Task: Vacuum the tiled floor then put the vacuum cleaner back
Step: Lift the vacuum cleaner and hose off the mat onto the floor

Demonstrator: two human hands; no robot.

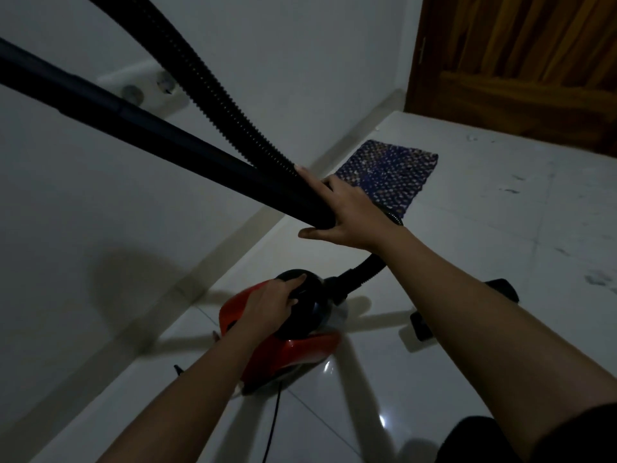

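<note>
Both hands are busy: the left hand (272, 300) grips the handle of the red vacuum cleaner (293, 342) on the tiled floor (467, 345); the right hand (347, 208) clasps the wand (167, 135). Lifting carelessly could snag the trailing cord (272, 419) or the hose (213, 78) beyond.

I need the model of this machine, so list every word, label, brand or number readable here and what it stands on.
None can be read.
Red and black canister vacuum cleaner: no legible marking shows.
White double wall socket: blurred, no text shows.
Blue patterned woven mat: pattern only, no text.
</note>
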